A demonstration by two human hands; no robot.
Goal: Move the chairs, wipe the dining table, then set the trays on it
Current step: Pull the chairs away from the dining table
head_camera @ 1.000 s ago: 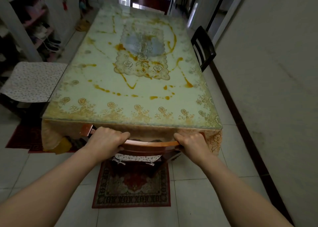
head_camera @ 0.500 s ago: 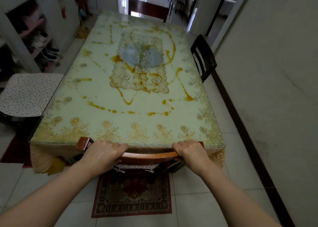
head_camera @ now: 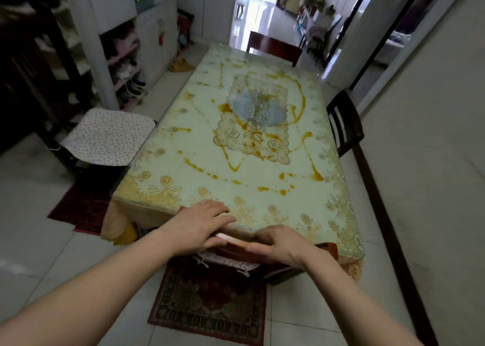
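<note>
Dining table (head_camera: 236,146): rectangular, glossy glass sheet over a pale cloth printed with gold lace-like flowers; orange-brown streaks and drops smeared over the surface. Cloth edge hangs in soft folds below the near rim.

Near chair (head_camera: 236,248): reddish-brown wood, curved top rail, pushed in at the near end so the rail sits just under the table edge; a floral seat pad with ties shows beneath it. It stands on a small patterned rug (head_camera: 210,309), dark red with a woven border, on pale glossy floor tiles.

Left hand (head_camera: 202,222): palm down, fingers straight and spread, lying across the table's near edge and over the left part of the rail; no curl round the wood visible.
Right hand (head_camera: 280,243): fingers extended and pointing left, resting along the top of the rail, thumb side toward the table; not clamped. Hands are close together, a short gap between them, both forearms reaching in from below.

Other seats: a floral-cushioned chair (head_camera: 110,136) at the left side, a dark slatted chair (head_camera: 345,122) at the right side, a dark wooden chair (head_camera: 273,48) at the far end
</note>
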